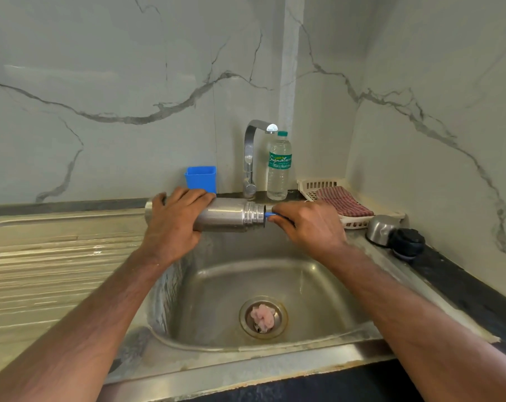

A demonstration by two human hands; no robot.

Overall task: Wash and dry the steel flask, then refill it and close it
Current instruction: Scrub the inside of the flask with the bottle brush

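While the steel flask (222, 213) lies level over the sink (275, 353), gripped round its body by the left hand (175, 220), the right hand (310, 224) pinches a blue handle (270, 214) at its open mouth. Scrubbing well probably means tilting the mouth down so water drains, and working the tool along the inner wall. Its head is hidden inside; whether it is a brush cannot be told. Cap (381, 229) and stopper (407, 243) wait on the bench (463, 288).

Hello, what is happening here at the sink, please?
A person holds a steel flask sideways over the sink with the left hand. The right hand pushes a blue-handled tool into its open mouth. The steel cup and black stopper lie on the counter.
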